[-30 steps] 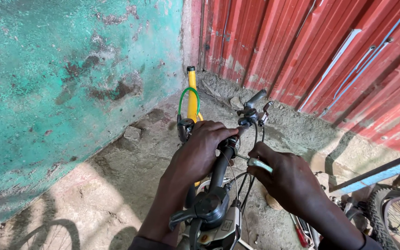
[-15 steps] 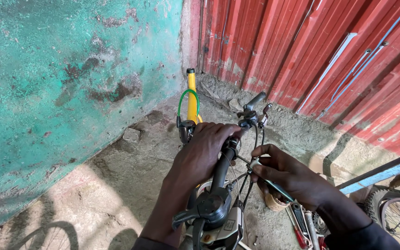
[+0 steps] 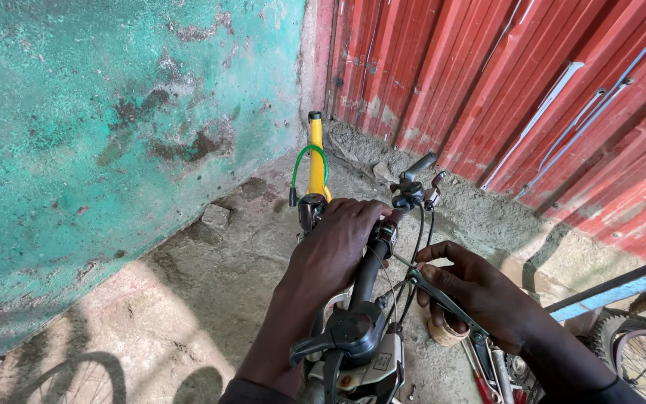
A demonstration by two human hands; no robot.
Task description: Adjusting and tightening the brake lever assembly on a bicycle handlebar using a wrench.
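A bicycle handlebar (image 3: 371,262) runs away from me, black, with a shifter unit (image 3: 353,337) near me and a grip with brake lever (image 3: 416,176) at the far end. My left hand (image 3: 334,247) is wrapped over the middle of the bar, near the stem. My right hand (image 3: 472,288) sits just right of the bar, fingers pinched on a thin dark tool (image 3: 443,299) whose tip meets the thin cables (image 3: 405,265) there. A yellow frame tube (image 3: 315,161) with a green cable loop (image 3: 309,161) stands beyond the bar.
A worn turquoise wall (image 3: 114,150) stands to the left and red corrugated metal sheeting (image 3: 525,97) to the right, meeting in a corner ahead. The ground is rough concrete (image 3: 188,299). A bicycle wheel (image 3: 641,352) and red-handled tools (image 3: 487,374) lie at lower right.
My right hand has shifted lower and to the right, turning so its fingers now pinch the tool against the cables. My left hand has kept its hold on the bar.
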